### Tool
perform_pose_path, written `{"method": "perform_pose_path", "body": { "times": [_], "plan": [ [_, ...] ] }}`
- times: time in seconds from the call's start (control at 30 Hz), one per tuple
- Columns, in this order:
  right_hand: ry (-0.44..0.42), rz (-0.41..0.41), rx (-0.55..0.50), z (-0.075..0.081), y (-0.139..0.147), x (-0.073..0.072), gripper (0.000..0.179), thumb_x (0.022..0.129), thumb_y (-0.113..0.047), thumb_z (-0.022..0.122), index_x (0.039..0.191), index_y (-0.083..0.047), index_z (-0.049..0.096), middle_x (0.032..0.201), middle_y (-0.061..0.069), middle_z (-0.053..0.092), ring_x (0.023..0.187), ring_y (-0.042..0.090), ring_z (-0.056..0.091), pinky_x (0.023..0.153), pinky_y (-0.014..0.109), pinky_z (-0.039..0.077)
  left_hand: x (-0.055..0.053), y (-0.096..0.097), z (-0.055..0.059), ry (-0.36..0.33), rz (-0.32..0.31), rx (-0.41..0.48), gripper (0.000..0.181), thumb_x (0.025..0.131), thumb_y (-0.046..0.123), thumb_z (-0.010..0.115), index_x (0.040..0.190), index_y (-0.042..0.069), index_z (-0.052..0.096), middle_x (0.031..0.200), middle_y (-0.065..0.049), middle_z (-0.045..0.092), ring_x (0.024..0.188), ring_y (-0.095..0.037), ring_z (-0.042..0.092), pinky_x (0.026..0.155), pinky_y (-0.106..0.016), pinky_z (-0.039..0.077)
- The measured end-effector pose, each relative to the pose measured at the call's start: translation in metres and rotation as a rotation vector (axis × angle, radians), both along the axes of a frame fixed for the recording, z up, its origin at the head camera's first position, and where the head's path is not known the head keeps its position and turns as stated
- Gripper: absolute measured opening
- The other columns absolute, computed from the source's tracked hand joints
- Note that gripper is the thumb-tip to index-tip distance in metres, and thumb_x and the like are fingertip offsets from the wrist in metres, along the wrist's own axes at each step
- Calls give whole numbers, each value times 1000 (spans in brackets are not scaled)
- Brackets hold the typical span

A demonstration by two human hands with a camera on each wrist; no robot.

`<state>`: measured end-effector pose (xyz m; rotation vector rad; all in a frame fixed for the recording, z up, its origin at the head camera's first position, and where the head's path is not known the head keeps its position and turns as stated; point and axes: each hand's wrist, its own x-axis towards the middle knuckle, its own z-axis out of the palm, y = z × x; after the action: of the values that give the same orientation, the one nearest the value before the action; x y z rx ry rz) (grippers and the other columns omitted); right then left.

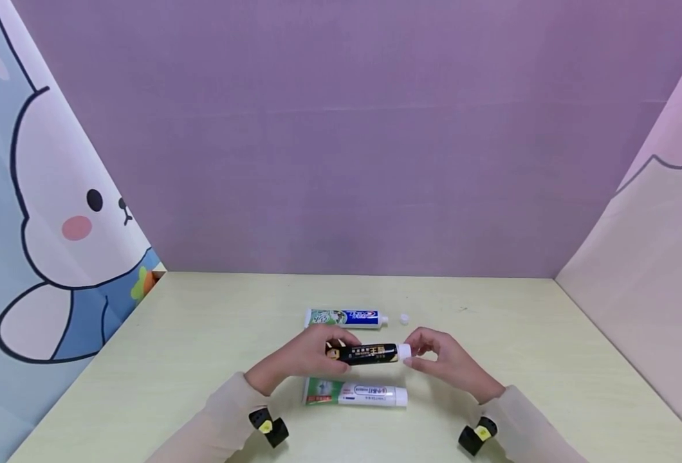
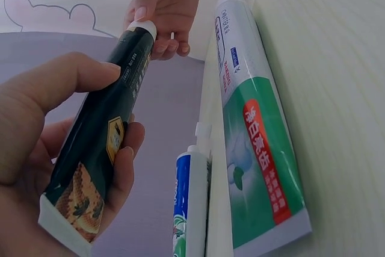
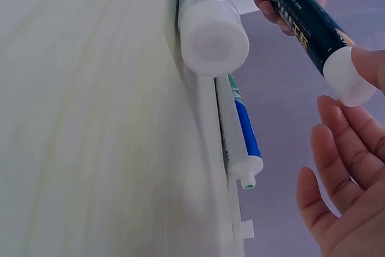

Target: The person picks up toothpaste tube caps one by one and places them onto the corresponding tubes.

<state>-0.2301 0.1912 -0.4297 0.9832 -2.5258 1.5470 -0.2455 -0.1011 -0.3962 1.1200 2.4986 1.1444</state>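
Nearest, a capped green-and-white tube [image 1: 355, 393] lies on the bench [image 1: 202, 328]. Beyond, raised: left hand [image 1: 314, 352] grips the black tube [image 1: 376, 354], apparently steadying it for right hand [image 1: 451, 362], pinching its white cap [image 1: 404, 352]. Farthest: blue-and-green tube [image 1: 347, 318], nozzle bare, loose cap [image 1: 405, 318] near.

Left hand [image 1: 311, 354] in a curled grip, right hand [image 1: 450, 361] in a thumb-and-finger pinch

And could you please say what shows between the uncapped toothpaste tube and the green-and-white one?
The head view shows the black tube between them, the left hand holding it, the right hand pinching its cap.
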Motion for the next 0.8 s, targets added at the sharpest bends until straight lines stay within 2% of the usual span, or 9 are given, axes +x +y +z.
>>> {"method": "perform_pose_path", "body": {
  "times": [0.13, 0.33, 0.63, 0.7, 0.8],
  "plan": [
    [-46, -6, 33, 1, -1, 0, 9, 88, -16, 65, 94, -9, 63, 88, 0, 63, 80, 10, 57, 75, 29, 48, 1, 0, 1, 8, -6, 0, 34, 75, 9, 73, 108, 8, 69, 100, 1, 66, 85, -7, 55, 74, -25, 48],
    [-99, 1, 60, 1, 0, 0, 11, 92, -18, 60, 90, -8, 64, 84, -1, 64, 79, 10, 57, 76, 29, 45, 2, 1, 2, 2, -12, 3, 34, 75, 8, 73, 108, 8, 69, 100, 1, 66, 85, -7, 54, 72, -23, 48],
    [-124, 112, 46, -1, 4, -4, 23, 98, -13, 48, 94, 1, 65, 89, 12, 69, 83, 13, 63, 78, 27, 49, 0, 1, -1, -15, -21, 0, 33, 75, 7, 73, 107, 9, 69, 99, 0, 67, 81, -7, 55, 68, -22, 48],
    [-123, 106, 52, -1, 5, -5, 23, 98, -14, 48, 97, 0, 66, 92, 11, 68, 83, 13, 61, 77, 27, 48, -1, 1, -1, -17, -23, 1, 33, 75, 7, 73, 107, 8, 69, 100, 0, 67, 81, -7, 55, 68, -21, 48],
    [-108, 55, 76, -1, 5, -5, 19, 96, -18, 53, 104, -4, 65, 99, 6, 67, 87, 12, 58, 79, 28, 47, -1, 1, -1, -15, -26, 4, 33, 74, 7, 74, 107, 8, 69, 100, -1, 67, 81, -7, 55, 68, -22, 49]
  ]
}}
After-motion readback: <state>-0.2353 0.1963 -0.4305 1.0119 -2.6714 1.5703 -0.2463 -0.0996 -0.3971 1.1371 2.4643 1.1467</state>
